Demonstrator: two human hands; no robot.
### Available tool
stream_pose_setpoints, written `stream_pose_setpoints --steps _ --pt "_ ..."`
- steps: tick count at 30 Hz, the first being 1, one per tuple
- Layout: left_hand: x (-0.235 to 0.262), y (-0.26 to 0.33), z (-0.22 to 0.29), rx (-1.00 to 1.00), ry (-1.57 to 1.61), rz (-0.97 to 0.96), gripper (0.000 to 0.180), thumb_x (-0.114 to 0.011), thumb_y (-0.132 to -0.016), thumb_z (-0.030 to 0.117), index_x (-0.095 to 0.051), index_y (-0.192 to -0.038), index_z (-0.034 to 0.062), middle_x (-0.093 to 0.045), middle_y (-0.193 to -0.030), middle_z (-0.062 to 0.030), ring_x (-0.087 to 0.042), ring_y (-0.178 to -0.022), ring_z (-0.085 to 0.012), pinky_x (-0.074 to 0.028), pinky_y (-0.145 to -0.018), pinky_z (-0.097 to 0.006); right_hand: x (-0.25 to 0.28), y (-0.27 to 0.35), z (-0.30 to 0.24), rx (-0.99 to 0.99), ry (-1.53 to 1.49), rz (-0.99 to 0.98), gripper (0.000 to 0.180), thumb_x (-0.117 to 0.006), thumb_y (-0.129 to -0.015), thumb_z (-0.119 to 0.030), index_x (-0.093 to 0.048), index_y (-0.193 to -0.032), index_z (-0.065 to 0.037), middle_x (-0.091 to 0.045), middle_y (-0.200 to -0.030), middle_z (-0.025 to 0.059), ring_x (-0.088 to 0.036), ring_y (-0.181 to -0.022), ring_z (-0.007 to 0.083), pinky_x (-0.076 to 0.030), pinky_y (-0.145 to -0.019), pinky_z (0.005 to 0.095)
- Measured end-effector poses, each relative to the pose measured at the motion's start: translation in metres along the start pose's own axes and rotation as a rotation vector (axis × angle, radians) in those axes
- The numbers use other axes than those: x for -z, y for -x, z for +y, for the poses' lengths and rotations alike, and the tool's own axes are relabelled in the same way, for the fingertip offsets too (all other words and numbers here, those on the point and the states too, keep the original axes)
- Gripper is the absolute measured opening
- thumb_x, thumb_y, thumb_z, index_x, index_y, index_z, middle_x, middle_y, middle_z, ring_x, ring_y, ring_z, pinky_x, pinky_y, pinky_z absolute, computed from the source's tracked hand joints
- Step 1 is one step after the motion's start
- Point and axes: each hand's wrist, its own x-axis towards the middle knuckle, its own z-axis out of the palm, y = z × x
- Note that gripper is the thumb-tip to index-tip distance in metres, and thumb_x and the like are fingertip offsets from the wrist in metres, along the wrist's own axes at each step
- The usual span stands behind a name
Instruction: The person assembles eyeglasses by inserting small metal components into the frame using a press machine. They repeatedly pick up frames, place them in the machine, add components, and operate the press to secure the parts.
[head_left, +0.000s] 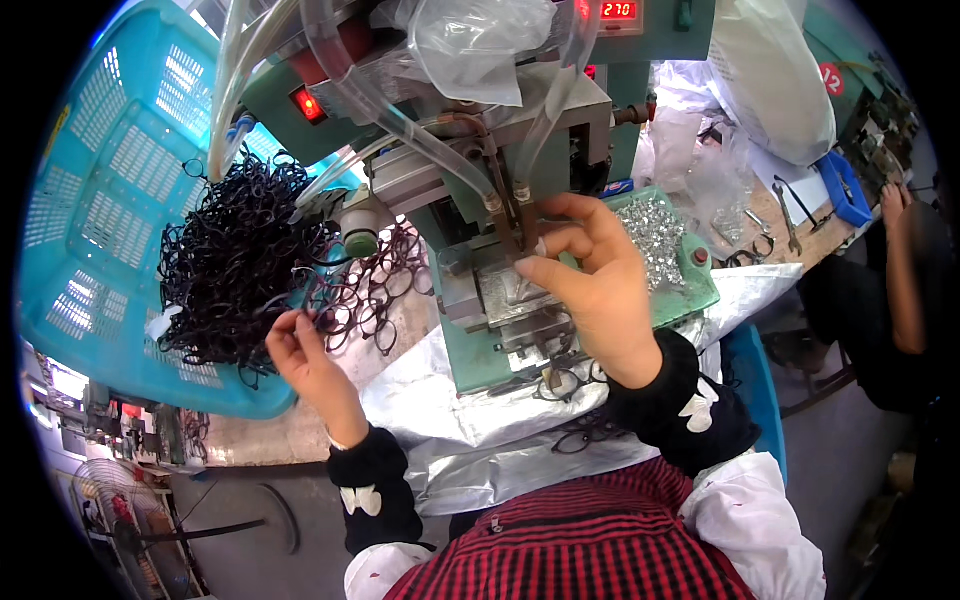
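Note:
Next to the large pile of dark eyeglass frames [230,260], my left hand [318,378] has its thumb and fingertips closed on the edge of a dark frame. My right hand [605,285] reaches up to the head of a green bench machine [450,345]. Its thumb and forefinger are pinched together just beside the metal tip, above the metal work block [505,295]; whatever is between them is too small to make out. Purplish eyeglass frames [375,300] lie loose on the table between my left hand and the machine.
A blue plastic basket [85,260] holds the pile at left. Small silvery metal parts [650,235] fill a green tray right of the machine. Clear tubes [365,95] hang in front. Silver sheeting [440,450] covers the near edge. Another person's arm [905,270] shows at far right.

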Motion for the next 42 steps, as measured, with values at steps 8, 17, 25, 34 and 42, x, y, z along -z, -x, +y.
stream_pose_setpoints --steps 8,17,25,34,42 --pt "-0.047 0.039 0.120 -0.749 -0.078 -0.686 0.009 -0.055 -0.090 -0.003 -0.057 -0.085 0.0035 -0.073 -0.094 -0.0177 -0.055 -0.060 -0.0192 -0.046 -0.058 -0.033 0.021 0.013 -0.019 0.100 0.280 -0.102 0.039 -0.064 -0.081 0.000 -0.063 -0.120 -0.001 -0.068 -0.118 0.0124 -0.064 -0.113 0.0225 -0.047 -0.098 0.0340" --pt "-0.099 0.064 0.098 -1.112 -0.062 -0.756 0.019 -0.073 -0.070 0.007 -0.064 -0.087 0.0069 -0.071 -0.107 -0.0093 -0.064 -0.084 -0.0244 -0.061 -0.076 -0.038 0.135 0.009 0.060 0.426 1.301 0.237 0.013 -0.076 -0.073 -0.007 -0.071 -0.085 -0.005 -0.062 -0.121 0.0223 -0.054 -0.122 0.0411 -0.044 -0.101 0.0454" --pt "-0.087 0.075 0.104 -0.904 -0.039 -0.844 0.032 -0.074 -0.067 -0.001 -0.070 -0.098 0.0030 -0.070 -0.115 -0.0153 -0.063 -0.079 -0.0299 -0.057 -0.072 -0.037 0.144 -0.045 0.068 0.423 1.293 0.196 0.011 -0.057 -0.086 -0.006 -0.053 -0.094 0.000 -0.059 -0.095 0.0226 -0.056 -0.089 0.0451 -0.045 -0.076 0.0528" --pt "0.042 0.081 0.089 -0.604 -0.564 -0.244 0.029 -0.065 -0.081 -0.005 -0.063 -0.110 0.0008 -0.067 -0.114 -0.0211 -0.067 -0.095 -0.0314 -0.054 -0.083 -0.037 0.152 0.017 0.067 0.137 0.381 0.420 0.015 -0.061 -0.096 -0.009 -0.067 -0.107 0.000 -0.066 -0.093 0.0036 -0.058 -0.084 0.0118 -0.046 -0.078 0.0254" --pt "0.026 -0.022 0.059 -0.431 -0.731 -0.277 0.012 -0.066 -0.082 -0.004 -0.071 -0.090 0.0040 -0.068 -0.097 -0.0071 -0.063 -0.090 -0.0243 -0.049 -0.081 -0.034 0.117 -0.021 0.073 0.072 -0.023 0.295 0.020 -0.067 -0.092 -0.004 -0.069 -0.112 0.000 -0.069 -0.100 0.0031 -0.063 -0.088 0.0105 -0.049 -0.082 0.0243"
